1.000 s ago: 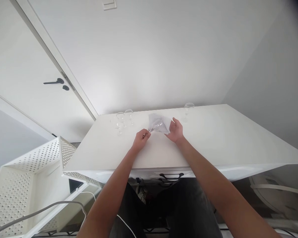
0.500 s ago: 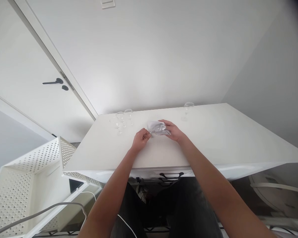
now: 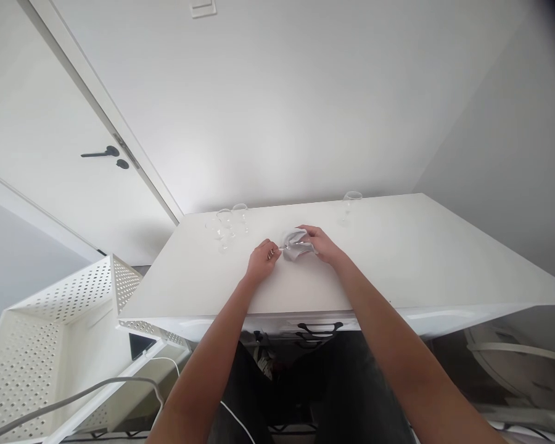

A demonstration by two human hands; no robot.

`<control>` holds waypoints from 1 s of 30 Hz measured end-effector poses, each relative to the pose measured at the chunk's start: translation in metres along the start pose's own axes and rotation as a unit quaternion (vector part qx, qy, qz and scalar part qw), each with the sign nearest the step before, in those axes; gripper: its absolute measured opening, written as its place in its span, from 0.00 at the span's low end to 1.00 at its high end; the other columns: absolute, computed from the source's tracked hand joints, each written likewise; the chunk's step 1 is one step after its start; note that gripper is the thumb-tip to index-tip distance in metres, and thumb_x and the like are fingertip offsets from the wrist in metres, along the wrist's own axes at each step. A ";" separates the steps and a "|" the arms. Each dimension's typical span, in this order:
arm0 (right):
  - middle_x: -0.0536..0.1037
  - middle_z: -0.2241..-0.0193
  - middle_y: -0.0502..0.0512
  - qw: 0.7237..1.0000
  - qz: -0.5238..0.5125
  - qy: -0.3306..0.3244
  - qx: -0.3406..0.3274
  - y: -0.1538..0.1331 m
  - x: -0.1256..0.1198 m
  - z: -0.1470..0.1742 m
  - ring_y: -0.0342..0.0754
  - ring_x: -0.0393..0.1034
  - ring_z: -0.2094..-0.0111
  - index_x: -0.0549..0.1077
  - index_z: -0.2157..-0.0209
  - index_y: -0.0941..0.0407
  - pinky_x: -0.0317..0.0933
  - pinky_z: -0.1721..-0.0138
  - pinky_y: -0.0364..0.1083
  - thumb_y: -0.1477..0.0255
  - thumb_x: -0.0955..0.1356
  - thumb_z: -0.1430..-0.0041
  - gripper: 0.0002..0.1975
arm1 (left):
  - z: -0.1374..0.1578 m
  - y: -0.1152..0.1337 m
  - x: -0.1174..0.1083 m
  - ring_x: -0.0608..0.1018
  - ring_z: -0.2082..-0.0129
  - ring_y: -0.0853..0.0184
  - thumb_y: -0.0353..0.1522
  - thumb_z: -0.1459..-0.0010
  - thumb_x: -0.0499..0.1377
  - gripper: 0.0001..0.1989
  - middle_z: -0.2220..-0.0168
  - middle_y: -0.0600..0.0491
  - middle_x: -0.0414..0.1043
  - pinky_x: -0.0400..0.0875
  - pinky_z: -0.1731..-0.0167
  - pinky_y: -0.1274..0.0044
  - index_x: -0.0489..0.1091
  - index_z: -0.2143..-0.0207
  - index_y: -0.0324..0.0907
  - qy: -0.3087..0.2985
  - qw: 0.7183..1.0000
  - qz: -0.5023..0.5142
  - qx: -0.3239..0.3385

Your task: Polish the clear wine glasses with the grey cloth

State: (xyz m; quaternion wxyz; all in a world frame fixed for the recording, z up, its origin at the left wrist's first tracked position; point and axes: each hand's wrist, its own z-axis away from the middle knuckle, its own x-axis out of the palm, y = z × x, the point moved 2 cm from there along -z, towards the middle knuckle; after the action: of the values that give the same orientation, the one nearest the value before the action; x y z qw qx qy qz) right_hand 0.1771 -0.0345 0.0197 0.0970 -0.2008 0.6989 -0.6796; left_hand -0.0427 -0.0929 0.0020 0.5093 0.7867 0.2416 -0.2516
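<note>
Over the middle of the white cabinet top (image 3: 180,277), a clear stemmed glass (image 3: 284,247) lies tilted sideways between my hands. My left hand (image 3: 263,259) pinches its stem or foot end with curled fingers. At the bowl end, my right hand (image 3: 318,242) is closed on a whitish cloth or tissue (image 3: 298,251) wrapped round the glass. The cloth covers most of the bowl. Three stemmed glasses (image 3: 224,217) stand upright to the left of my hands. Another stemmed glass (image 3: 352,197) stands to the right, near the wall.
Black drawer handles (image 3: 320,330) stick out from the cabinet front below my forearms. A white perforated shelf unit (image 3: 74,302) stands at the left, with a grey cable (image 3: 106,383) across it. Behind it is a white door with a black handle (image 3: 104,152).
The cloth has shifted and now lies more over the glass bowl, turned between my hands. My hands stay in nearly the same place. The standing glasses have not moved.
</note>
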 end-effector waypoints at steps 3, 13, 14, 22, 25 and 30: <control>0.79 0.76 0.54 0.992 0.032 -0.042 0.115 0.006 -0.003 0.001 0.42 0.63 0.83 0.80 0.66 0.56 0.54 0.83 0.42 0.61 0.75 0.47 0.13 | 0.000 -0.001 0.000 0.70 0.70 0.69 0.35 0.34 0.55 0.08 0.65 0.53 0.70 0.64 0.66 0.75 0.68 0.67 0.44 0.014 1.000 -0.016 -0.012; 0.81 0.67 0.51 0.997 0.047 -0.017 -0.062 0.001 -0.004 -0.002 0.48 0.74 0.64 0.79 0.64 0.55 0.66 0.63 0.45 0.71 0.78 0.58 0.15 | -0.001 -0.001 0.003 0.70 0.70 0.69 0.34 0.35 0.56 0.07 0.65 0.53 0.70 0.65 0.67 0.75 0.69 0.67 0.43 -0.013 1.000 -0.012 0.010; 0.81 0.65 0.50 0.995 0.046 -0.014 -0.087 -0.002 -0.003 -0.001 0.48 0.74 0.63 0.79 0.62 0.54 0.66 0.62 0.45 0.73 0.78 0.58 0.17 | -0.001 -0.001 0.003 0.70 0.70 0.69 0.34 0.35 0.56 0.07 0.65 0.53 0.70 0.65 0.67 0.75 0.69 0.67 0.43 -0.016 1.000 -0.012 0.011; 0.83 0.66 0.61 0.977 0.039 -0.097 -0.185 -0.004 -0.003 0.005 0.59 0.76 0.59 0.79 0.81 0.52 0.68 0.59 0.56 0.61 0.78 0.52 0.12 | 0.000 0.003 0.003 0.71 0.70 0.69 0.33 0.36 0.57 0.06 0.65 0.54 0.70 0.66 0.65 0.75 0.69 0.67 0.44 -0.027 0.999 -0.006 0.016; 0.82 0.68 0.62 0.976 0.033 -0.081 -0.198 -0.002 -0.005 0.004 0.58 0.75 0.62 0.74 0.86 0.52 0.68 0.61 0.57 0.59 0.79 0.53 0.19 | 0.001 0.005 0.002 0.71 0.70 0.69 0.33 0.36 0.57 0.05 0.65 0.54 0.71 0.67 0.66 0.75 0.69 0.67 0.44 -0.022 1.000 0.004 0.011; 0.84 0.60 0.56 0.995 0.016 -0.013 -0.101 0.000 -0.001 -0.001 0.54 0.77 0.60 0.83 0.67 0.52 0.70 0.62 0.51 0.67 0.78 0.56 0.11 | 0.001 0.004 0.000 0.70 0.70 0.69 0.35 0.35 0.56 0.08 0.65 0.53 0.70 0.65 0.67 0.75 0.69 0.67 0.44 0.000 1.000 -0.010 0.005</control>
State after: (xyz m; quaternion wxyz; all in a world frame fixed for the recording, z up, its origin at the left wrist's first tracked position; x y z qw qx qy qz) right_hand 0.1775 -0.0326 0.0193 0.0964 -0.2068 0.7658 -0.6013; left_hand -0.0404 -0.0951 0.0048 0.5031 0.7866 0.2481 -0.2582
